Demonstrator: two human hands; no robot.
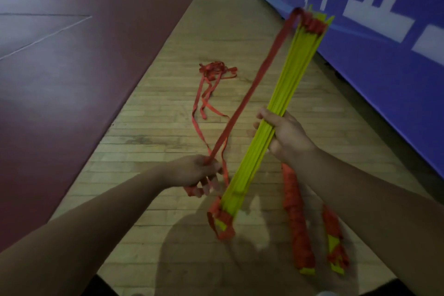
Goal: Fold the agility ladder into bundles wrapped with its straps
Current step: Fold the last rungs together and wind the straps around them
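Note:
My right hand (286, 134) grips the middle of a stack of yellow ladder rungs (295, 72) held slanted above the floor, its far end up at the right. Red strap is bunched at both ends of the stack. A taut red strap (259, 77) runs from the stack's far end down to my left hand (199, 172), which pinches it. More loose strap (213, 72) trails from my left hand to a tangled pile on the wooden floor.
Two finished bundles wrapped in red strap (298, 223) (335, 240) lie on the wooden floor strip (156, 127) below my right forearm. A blue banner wall (384, 55) runs along the right. Dark red court flooring (60, 67) lies to the left.

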